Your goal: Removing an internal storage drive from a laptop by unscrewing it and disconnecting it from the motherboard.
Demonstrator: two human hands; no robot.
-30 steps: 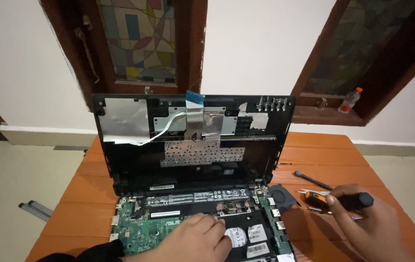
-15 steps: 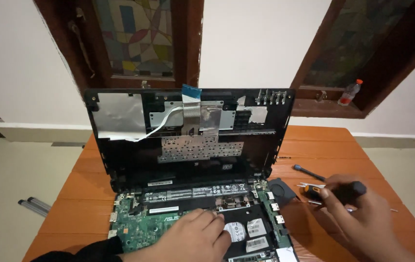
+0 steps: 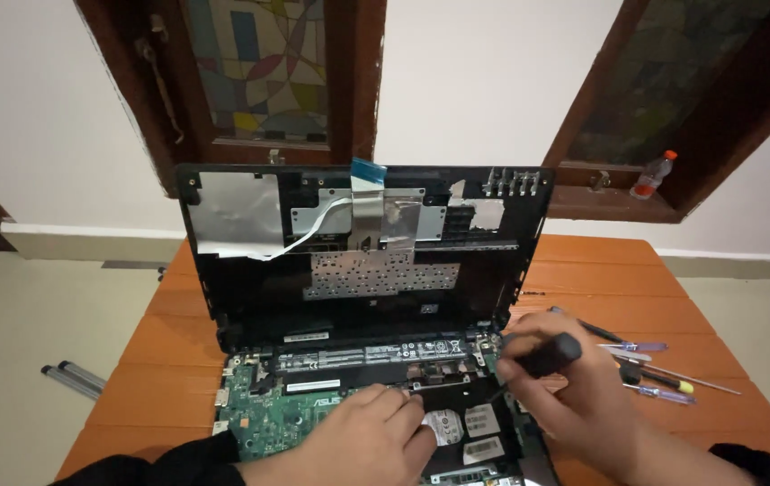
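Note:
An opened laptop lies on the orange wooden table (image 3: 601,270), its green circuit board (image 3: 264,409) bare and its black upper cover (image 3: 362,243) propped upright behind. My left hand (image 3: 362,441) rests flat on the laptop's insides, next to a round silver part (image 3: 443,425). My right hand (image 3: 574,396) grips a black-handled screwdriver (image 3: 542,355), its tip pointing down into the right side of the laptop base.
Several small screwdrivers (image 3: 650,369) lie on the table to the right of my right hand. Two metal rods (image 3: 70,378) lie on the floor at the left. A plastic bottle (image 3: 653,174) stands on the right window sill.
My right hand has moved left with the screwdriver, from beside the laptop onto its right inner edge. My left hand stays on the board.

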